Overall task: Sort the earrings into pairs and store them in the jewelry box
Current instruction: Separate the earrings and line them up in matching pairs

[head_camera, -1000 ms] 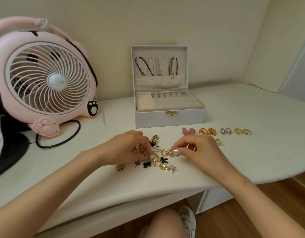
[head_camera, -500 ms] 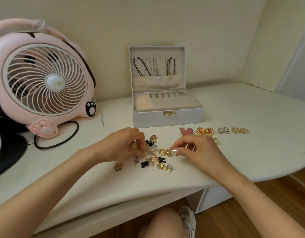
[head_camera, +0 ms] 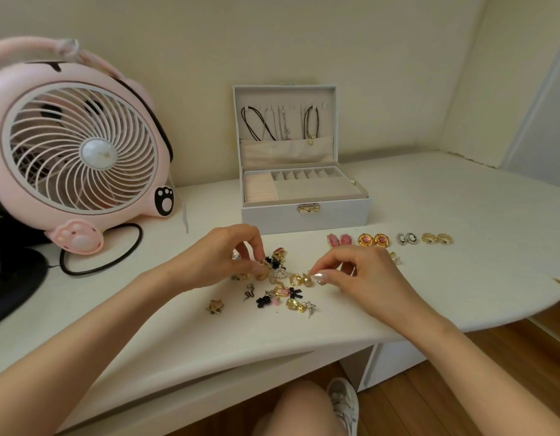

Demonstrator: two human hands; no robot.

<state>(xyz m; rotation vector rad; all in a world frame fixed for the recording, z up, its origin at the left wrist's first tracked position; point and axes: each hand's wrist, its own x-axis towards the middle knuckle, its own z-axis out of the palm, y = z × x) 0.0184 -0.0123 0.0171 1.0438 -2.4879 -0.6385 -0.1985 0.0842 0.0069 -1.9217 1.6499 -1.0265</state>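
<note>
Gold earring (head_camera: 262, 273) pinched in left hand (head_camera: 222, 259); right hand (head_camera: 351, 275) pinches pearl earring (head_camera: 304, 280).

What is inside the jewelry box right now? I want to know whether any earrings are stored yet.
The open jewelry box shows necklaces hanging in its lid. No earrings show in the beige tray compartments. Anything beneath the tray or in the lid pocket is hidden.
</note>
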